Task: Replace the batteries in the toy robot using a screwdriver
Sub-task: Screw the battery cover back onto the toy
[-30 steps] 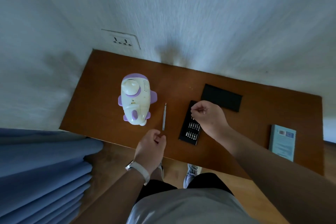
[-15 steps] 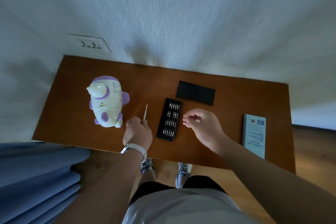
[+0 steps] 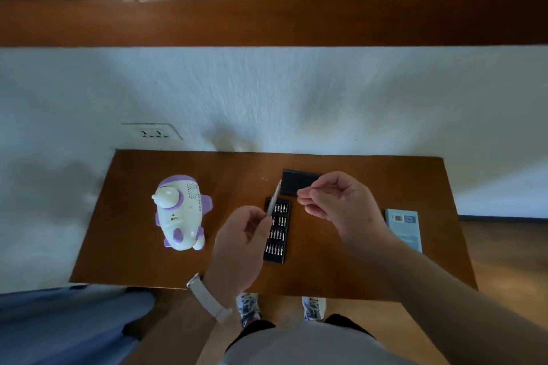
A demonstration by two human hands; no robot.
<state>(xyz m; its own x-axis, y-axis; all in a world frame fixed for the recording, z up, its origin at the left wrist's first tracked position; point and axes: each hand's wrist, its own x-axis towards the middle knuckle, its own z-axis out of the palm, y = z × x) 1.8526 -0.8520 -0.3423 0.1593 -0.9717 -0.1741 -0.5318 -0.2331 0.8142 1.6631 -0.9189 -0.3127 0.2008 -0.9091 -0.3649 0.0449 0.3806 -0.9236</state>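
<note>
L hand [image 3: 240,241] pinches screwdriver [image 3: 274,198], axis 7-to-1 o'clock. Its tip sits at 9 o'clock of R hand [image 3: 338,201]. R fingertips pinched together; contents too small to tell.

Left hand [image 3: 240,243] grips the screwdriver [image 3: 274,197] raised; right hand [image 3: 338,201] pinches fingertips [image 3: 302,194] together, possibly holding something.

I read the left hand [image 3: 237,246] gripping the screwdriver [image 3: 274,197], shaft angled up and away over the open bit tray [image 3: 277,243]. The right hand [image 3: 338,201] hangs near the tool tip, thumb and forefinger pinched together; I cannot tell whether anything sits between them. The toy robot [image 3: 179,216] lies on the table [image 3: 133,216], left of both hands. The black lid [image 3: 293,184] lies behind the tray, and a blue box [image 3: 404,228] is at the right edge.
</note>
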